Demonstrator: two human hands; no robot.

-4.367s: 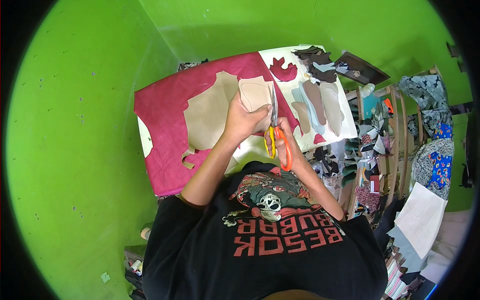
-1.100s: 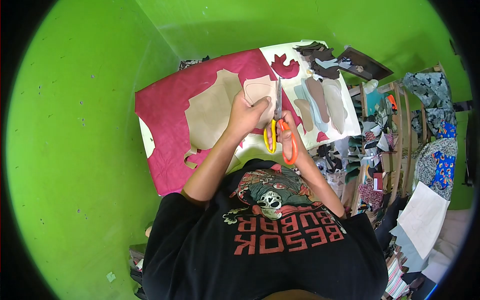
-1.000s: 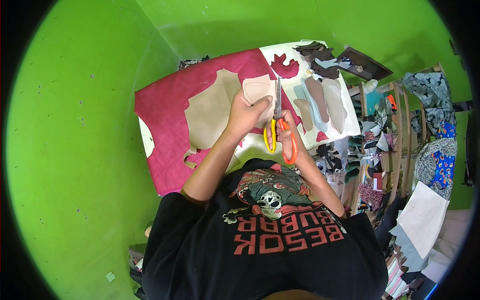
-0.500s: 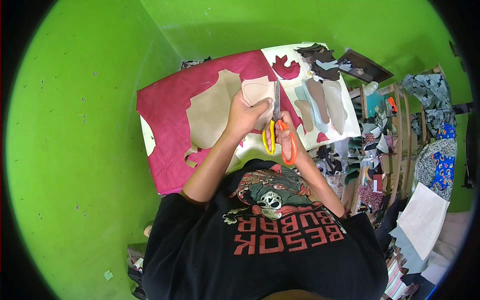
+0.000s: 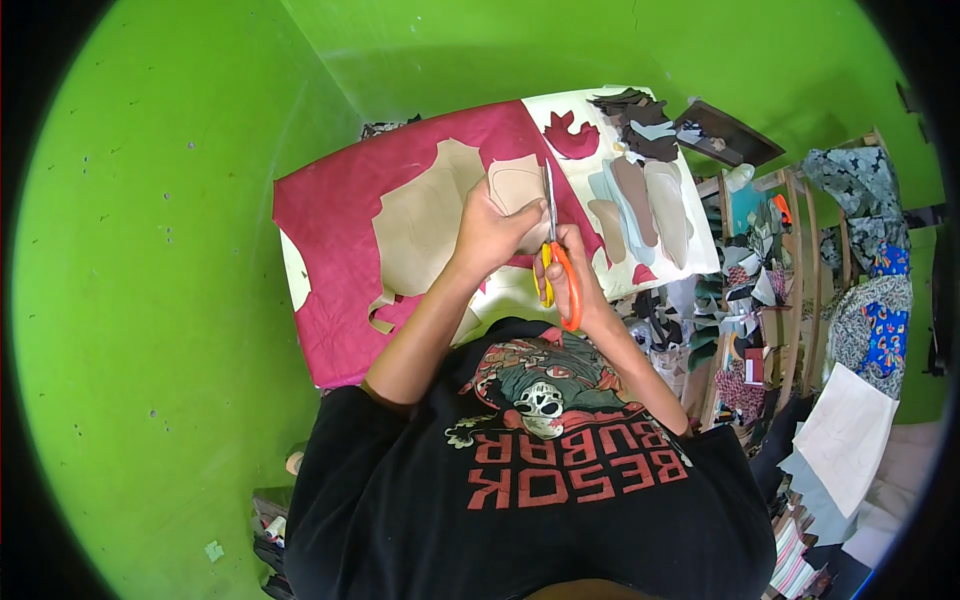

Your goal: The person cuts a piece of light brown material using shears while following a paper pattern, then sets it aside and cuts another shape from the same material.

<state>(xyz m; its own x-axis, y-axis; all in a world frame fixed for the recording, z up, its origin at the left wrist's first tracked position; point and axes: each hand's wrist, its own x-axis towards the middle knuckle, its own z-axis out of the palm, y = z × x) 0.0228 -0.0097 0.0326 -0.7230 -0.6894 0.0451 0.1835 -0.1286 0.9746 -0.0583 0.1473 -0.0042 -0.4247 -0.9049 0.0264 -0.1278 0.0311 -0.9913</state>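
Observation:
My left hand (image 5: 492,228) is closed on a small beige leather piece (image 5: 516,178) with a curved outline drawn on it, thumb on top. In my right hand (image 5: 575,280) is a pair of scissors (image 5: 563,282) with one orange and one yellow handle. Their blades point away from me and lie along the right edge of the leather piece. Beneath my left hand a larger beige leather sheet (image 5: 415,225) with an irregular cut edge lies on a dark red leather hide (image 5: 330,225).
On the white right part of the table (image 5: 690,200) lie grey and brown sole-shaped pieces (image 5: 632,195), a dark red scrap (image 5: 572,138) and dark brown pieces (image 5: 655,140). A crowded shelf of materials (image 5: 760,300) stands to the right. Green walls (image 5: 180,250) enclose the left and back.
The scissors' handles have come closer together and the blades have narrowed along the leather piece's edge. The piece has tilted slightly. My left hand has barely moved.

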